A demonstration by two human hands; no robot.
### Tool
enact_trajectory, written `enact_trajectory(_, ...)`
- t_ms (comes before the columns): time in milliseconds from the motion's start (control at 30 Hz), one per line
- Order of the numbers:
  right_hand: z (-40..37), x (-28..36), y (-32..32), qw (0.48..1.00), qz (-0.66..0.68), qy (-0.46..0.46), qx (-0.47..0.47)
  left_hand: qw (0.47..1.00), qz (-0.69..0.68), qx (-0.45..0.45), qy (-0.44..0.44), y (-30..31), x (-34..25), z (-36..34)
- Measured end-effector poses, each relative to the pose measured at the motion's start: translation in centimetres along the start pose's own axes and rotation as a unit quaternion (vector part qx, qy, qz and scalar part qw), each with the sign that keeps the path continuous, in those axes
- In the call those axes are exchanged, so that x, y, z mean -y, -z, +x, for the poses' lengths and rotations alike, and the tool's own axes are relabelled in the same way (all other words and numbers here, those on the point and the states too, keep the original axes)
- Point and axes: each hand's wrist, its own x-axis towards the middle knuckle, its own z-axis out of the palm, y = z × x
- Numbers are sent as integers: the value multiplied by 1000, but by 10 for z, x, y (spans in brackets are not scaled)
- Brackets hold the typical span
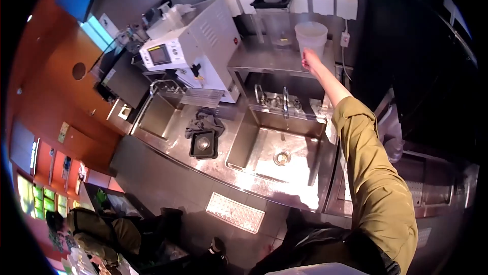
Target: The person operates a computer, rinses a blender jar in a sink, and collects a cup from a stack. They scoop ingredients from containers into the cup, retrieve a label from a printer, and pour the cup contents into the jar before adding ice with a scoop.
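My right hand [310,61], at the end of an outstretched olive sleeve, is closed in front of a translucent white plastic bucket [311,35]. The bucket stands upright on a raised metal shelf [269,59]. Whether my fingers touch the bucket or hold something small is hidden. Left of the bucket on the shelf is a clear square container [277,25] with a black top. My left hand is out of view.
Below the shelf is a metal sink [264,148] with a faucet [285,102]. Left of it are a black tray [203,144], a dark cloth [207,122] and a white machine [203,36] with a screen. Another person [112,232] is at lower left.
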Motion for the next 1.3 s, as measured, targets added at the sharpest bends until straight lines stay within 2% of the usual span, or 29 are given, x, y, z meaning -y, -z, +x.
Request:
enact_trajectory(33, -4, 1, 9, 999, -36, 10, -17, 1000, 3, -12, -19, 12, -6, 10)
enact_trajectory(133, -96, 31, 33, 979, -120, 163, -24, 995, -28, -64, -76, 61, -48, 57)
enact_trajectory(167, -109, 34, 45, 967, -161, 196, -5, 991, -73, -72, -89, 69, -64, 82)
enact_trajectory(200, -125, 34, 57, 954, -203, 222, 15, 967, -193, -59, -157, 97, -114, 78)
enact_trajectory(233, -161, 47, 58, 955, -230, 188, 17, 937, -275, -42, -212, 111, -157, 81)
enact_trajectory(267, -198, 61, 53, 955, -254, 155, 18, 928, -321, 13, -190, 116, -183, 88)
enact_trajectory(300, -221, 70, 53, 938, -316, 123, 68, 926, -312, 18, -214, 117, -214, 88)
enact_trajectory(333, -240, 70, 51, 916, -371, 87, 123, 923, -303, 23, -235, 118, -238, 85)
enact_trajectory(400, -256, 63, 44, 834, -496, 104, 218, 886, -346, 89, -296, 102, -271, 77)
enact_trajectory(467, -265, 46, 27, 743, -609, 54, 273, 881, -330, 142, -307, 80, -285, 64)
enact_trajectory(500, -276, 39, 20, 729, -610, 42, 309, 893, -287, 176, -299, 78, -289, 52)
enact_trajectory(533, -293, 41, 11, 712, -611, 33, 345, 866, -309, 203, -337, 65, -285, 47)
enact_trajectory(567, -310, 43, 0, 696, -638, -28, 328, 879, -268, 215, -331, 58, -279, 40)
enact_trajectory(633, -333, 42, 2, 702, -637, -43, 316, 888, -241, 217, -327, 57, -275, 15)
enact_trajectory(733, -337, -16, 49, 759, -552, 93, 332, 915, -153, 212, -307, 64, -271, -11)
enact_trajectory(767, -343, -29, 63, 742, -564, 117, 342, 886, -225, 227, -335, 54, -262, -10)
enact_trajectory(800, -342, -71, 84, 768, -515, 181, 335, 876, -263, 234, -328, 56, -271, -24)
enact_trajectory(833, -348, -123, 106, 840, -418, 195, 285, 864, -277, 237, -349, 47, -272, -23)
enact_trajectory(867, -356, -154, 126, 855, -416, 178, 253, 867, -282, 222, -344, 47, -288, -38)
enact_trajectory(900, -396, -123, 142, 877, -395, 181, 205, 867, -269, 211, -364, 36, -299, -41)
enact_trajectory(933, -424, -130, 159, 928, -308, 155, 144, 825, -384, 239, -337, 24, -315, -59)
enact_trajectory(1000, -486, -124, 193, 970, -165, 181, 4, 808, -414, 278, -314, 14, -354, -117)
enact_trajectory(1033, -507, -143, 211, 988, -77, 135, -12, 830, -346, 295, -323, -4, -359, -130)
enact_trajectory(1067, -525, -159, 235, 996, 13, 89, -25, 847, -278, 310, -331, -25, -362, -145)
enact_trajectory(1100, -567, -126, 262, 983, -127, 117, -69, 839, -215, 291, -407, -45, -366, -168)
enact_trajectory(1133, -589, -139, 280, 982, -55, 139, -112, 821, -259, 346, -373, -65, -374, -199)
enact_trajectory(1200, -629, -140, 329, 920, -219, 253, -202, 827, -230, 358, -368, -112, -378, -240)
enact_trajectory(1267, -665, -131, 377, 902, -255, 245, -247, 801, -259, 459, -286, -155, -390, -281)
enact_trajectory(1300, -680, -130, 399, 889, -284, 241, -267, 804, -252, 477, -249, -173, -395, -303)
